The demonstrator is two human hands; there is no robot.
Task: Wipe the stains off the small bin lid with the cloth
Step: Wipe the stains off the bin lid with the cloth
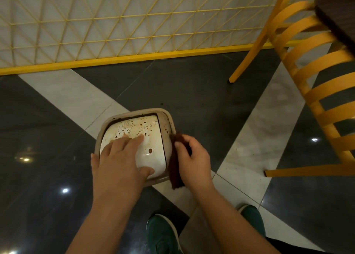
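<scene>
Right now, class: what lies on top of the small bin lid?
Brown stains and the left hand, resting flat. The cloth, held by the right hand, hangs beside it. Lid surface under the palm is hidden.

It looked like a café: yellow wooden chairs, a dark table, polished tile floor.

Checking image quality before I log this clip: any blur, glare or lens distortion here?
Head view: the right hand and its brown cloth are slightly motion-blurred; ceiling lights glare off the glossy floor; the wide-angle lens bends the yellow fence and chair; the stained lid stays sharp.
</scene>
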